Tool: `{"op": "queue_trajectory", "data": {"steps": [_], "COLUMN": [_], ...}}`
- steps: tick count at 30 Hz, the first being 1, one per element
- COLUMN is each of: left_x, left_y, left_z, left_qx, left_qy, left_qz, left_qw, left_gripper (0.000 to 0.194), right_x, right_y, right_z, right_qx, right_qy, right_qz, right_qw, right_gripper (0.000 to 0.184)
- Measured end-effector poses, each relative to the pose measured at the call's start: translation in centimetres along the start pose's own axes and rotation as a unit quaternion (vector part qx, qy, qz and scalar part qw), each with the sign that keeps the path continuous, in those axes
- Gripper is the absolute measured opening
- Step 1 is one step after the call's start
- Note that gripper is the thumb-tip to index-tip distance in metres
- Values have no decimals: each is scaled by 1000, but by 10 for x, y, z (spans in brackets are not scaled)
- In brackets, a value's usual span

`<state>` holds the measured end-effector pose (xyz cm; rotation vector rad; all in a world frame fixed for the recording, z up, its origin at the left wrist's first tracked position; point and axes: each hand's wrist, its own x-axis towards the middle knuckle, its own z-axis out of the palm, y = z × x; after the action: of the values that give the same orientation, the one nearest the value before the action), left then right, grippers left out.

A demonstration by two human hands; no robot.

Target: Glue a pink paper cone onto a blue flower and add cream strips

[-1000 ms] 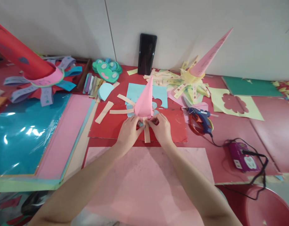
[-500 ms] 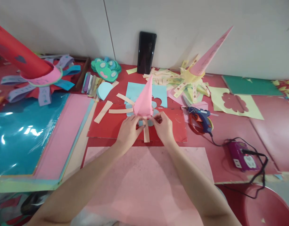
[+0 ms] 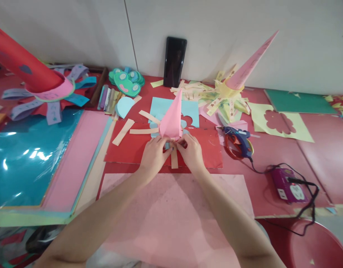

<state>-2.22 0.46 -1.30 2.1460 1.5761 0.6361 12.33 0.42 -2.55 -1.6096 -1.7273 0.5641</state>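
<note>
A pink paper cone (image 3: 171, 121) stands upright on a light-blue paper flower (image 3: 153, 130), which lies on a red board (image 3: 126, 150). Cream paper strips stick out from the cone's base, two of them to the left. Another paper strip (image 3: 174, 159) points toward me between my hands. My left hand (image 3: 156, 153) pinches at the top of this front strip, by the cone's lower edge. From the other side my right hand (image 3: 191, 150) is closed at the same spot, thumb and fingers pressed together. The fingers partly hide the joint.
A loose cream strip (image 3: 123, 132) lies left. To the right are a blue glue gun (image 3: 238, 139) and a purple power box (image 3: 290, 186) with a black cord. A phone (image 3: 175, 61) leans on the wall. A finished-looking pink cone (image 3: 251, 61) and a red tube (image 3: 26, 61) stand behind.
My right hand has moved slightly left and its fingers have closed in beside the left ones at the cone's base. The left hand stays nearly in place.
</note>
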Motion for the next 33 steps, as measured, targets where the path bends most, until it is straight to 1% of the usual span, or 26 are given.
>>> {"op": "queue_trajectory", "data": {"steps": [6, 8, 11, 16, 20, 27, 31, 33], "left_x": [1, 1, 1, 1, 1, 2, 1, 1], "left_y": [1, 1, -1, -1, 0, 1, -1, -2], "left_z": [0, 0, 1, 1, 1, -2, -2, -2], "left_qx": [-6, -2, 1, 6, 9, 18, 11, 10], "left_qy": [-4, -2, 4, 1, 1, -16, -16, -13], "left_qz": [-17, -16, -7, -6, -6, -14, -4, -1], "left_qw": [1000, 1000, 1000, 1000, 1000, 1000, 1000, 1000], "left_gripper": [18, 19, 18, 20, 20, 17, 19, 21], "right_x": [0, 0, -1, -1, -2, -2, -4, -3], "right_y": [2, 1, 1, 2, 4, -1, -4, -4], "right_z": [2, 3, 3, 6, 7, 6, 7, 4], "right_qx": [-6, -16, -42, -37, -58, -91, -72, -31], "right_qy": [1, 5, 7, 16, 12, 10, 6, 0], "right_qz": [3, -8, -25, -23, -35, -38, -26, -6], "right_qw": [1000, 1000, 999, 999, 998, 995, 997, 999], "right_gripper": [22, 23, 22, 23, 21, 19, 20, 20]}}
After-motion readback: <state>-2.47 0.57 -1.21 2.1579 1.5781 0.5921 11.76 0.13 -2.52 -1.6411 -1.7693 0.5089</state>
